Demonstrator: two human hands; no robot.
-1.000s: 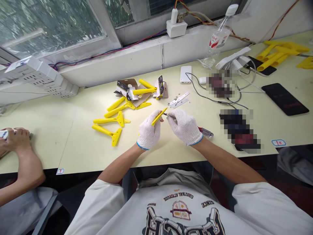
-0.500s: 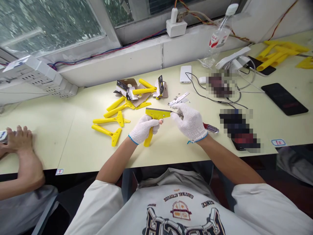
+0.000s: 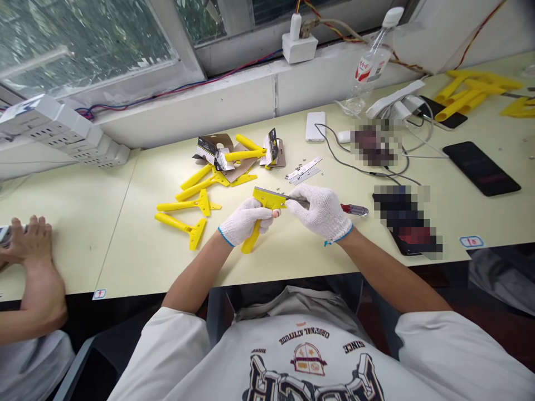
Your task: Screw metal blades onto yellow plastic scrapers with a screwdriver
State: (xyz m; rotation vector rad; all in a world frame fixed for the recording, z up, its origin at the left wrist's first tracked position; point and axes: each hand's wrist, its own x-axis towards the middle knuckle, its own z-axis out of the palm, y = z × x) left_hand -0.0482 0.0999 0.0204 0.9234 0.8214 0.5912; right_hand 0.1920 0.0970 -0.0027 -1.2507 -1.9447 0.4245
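My left hand (image 3: 247,219), in a white knit glove, is closed round a yellow scraper (image 3: 270,199) just below its head. A metal blade edge runs along the head's top, and the handle slants down out of the fist. My right hand (image 3: 320,210), gloved too, grips a screwdriver (image 3: 356,210); its red and clear handle sticks out behind the palm. The shaft points left and reaches the right end of the scraper head. Its tip is too small to make out. Beyond my right hand lie metal blades (image 3: 304,170) with several small screws around them.
Several yellow scrapers (image 3: 180,224) and opened card packages (image 3: 215,151) lie to the left. Rightward are a white power bank (image 3: 315,127), cables, phones (image 3: 481,168), a bottle (image 3: 371,64) and more yellow handles (image 3: 470,94). Another person's hand (image 3: 34,239) rests at far left.
The scraper head has tilted, its right end dropping lower. My right hand and the screwdriver have shifted slightly left and down. The whole view has moved a little.
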